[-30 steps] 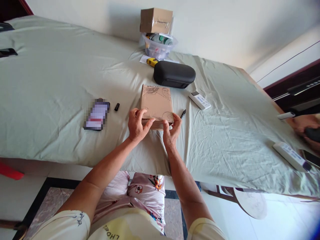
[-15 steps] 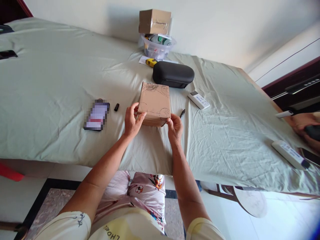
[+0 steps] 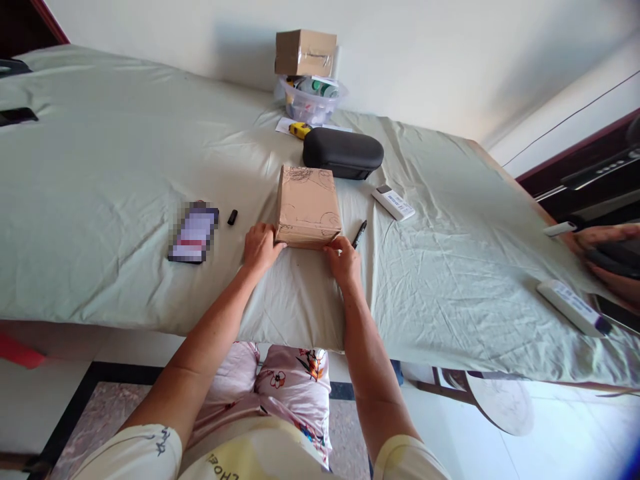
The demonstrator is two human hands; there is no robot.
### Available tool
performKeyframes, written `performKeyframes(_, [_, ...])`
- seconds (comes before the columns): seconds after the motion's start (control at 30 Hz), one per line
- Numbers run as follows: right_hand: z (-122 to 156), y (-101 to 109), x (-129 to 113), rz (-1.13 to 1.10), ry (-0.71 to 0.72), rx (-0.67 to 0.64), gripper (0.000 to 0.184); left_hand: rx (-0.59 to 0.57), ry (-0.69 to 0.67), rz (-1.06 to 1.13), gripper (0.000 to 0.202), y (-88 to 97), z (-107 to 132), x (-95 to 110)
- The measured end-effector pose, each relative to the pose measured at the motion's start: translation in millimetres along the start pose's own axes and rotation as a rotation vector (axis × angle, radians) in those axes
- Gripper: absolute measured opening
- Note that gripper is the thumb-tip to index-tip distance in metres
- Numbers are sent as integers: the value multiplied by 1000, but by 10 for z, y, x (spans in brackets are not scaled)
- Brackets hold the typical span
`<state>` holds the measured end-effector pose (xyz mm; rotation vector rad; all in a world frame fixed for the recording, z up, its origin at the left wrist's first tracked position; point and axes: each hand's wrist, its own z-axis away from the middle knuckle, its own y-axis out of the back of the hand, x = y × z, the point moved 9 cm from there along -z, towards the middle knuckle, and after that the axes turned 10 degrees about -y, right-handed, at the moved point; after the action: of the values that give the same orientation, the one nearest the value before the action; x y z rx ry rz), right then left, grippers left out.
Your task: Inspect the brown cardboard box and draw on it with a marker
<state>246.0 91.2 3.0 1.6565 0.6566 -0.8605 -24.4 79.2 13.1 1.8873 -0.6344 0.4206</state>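
Observation:
A small cardboard box (image 3: 307,197) with pen scribbles on its top rests on the green cloth in front of me. My left hand (image 3: 260,248) grips its near left corner, thumb low along the front face and the other fingers at the left side. At the near right corner, my right hand (image 3: 344,260) holds the box low, fingers bent against the edge; some fingertips are hidden. Just beyond the right hand lies a black pen (image 3: 359,233). Left of the box are a small black stick-like object (image 3: 233,217) and a phone (image 3: 194,233) with a blurred screen.
A black hard case (image 3: 343,152) lies behind the box, near a yellow tool (image 3: 300,130). A clear plastic basin (image 3: 310,107) carries another carton (image 3: 306,53) by the wall. White devices (image 3: 393,203) lie rightward. Another person's hand (image 3: 613,257) shows at the right edge.
The box's near side has come down onto the cloth. My thumbs have moved from its top edge to low on the front, and both hands sit lower.

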Motion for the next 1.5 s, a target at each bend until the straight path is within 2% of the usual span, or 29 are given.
performKeyframes(0.13, [31,-37,-2,140,72,59,8,20,-2,-99,29,-36,50,-18])
performKeyframes(0.23, [45,-46,-15,146,115,93,8,71,-25,-80,29,-48,67,-36])
performKeyframes(0.33, [41,-59,-16,112,85,83,9,78,-20,-50,28,-73,68,-36])
performKeyframes(0.4, [46,-79,-18,84,33,64,14,64,-5,-32,29,-95,66,-10])
performKeyframes(0.5, [93,-103,-58,36,-20,74,32,74,25,-8,39,-106,75,47])
performKeyframes(0.63, [203,-96,-138,-19,-7,204,55,191,22,0,60,-53,113,139])
performKeyframes(0.77, [275,-105,-154,-49,12,317,61,277,23,-13,63,-22,155,169])
performKeyframes(0.83, [277,-112,-140,-50,-1,331,63,268,21,-21,62,-29,156,179])
performKeyframes(0.93, [262,-111,-127,-40,-31,310,64,188,27,-67,60,-55,137,206])
performKeyframes(1.07, [243,-109,-122,-35,-84,240,58,80,65,-125,55,-62,117,226])
performKeyframes(1.23, [232,-130,-171,-67,-61,160,38,42,105,-148,50,-19,102,215])
performKeyframes(1.4, [210,-135,-150,-58,-62,144,17,-6,148,-145,43,-17,97,182])
performKeyframes(1.5, [192,-137,-123,-39,-69,139,11,-22,166,-139,41,-24,98,160])
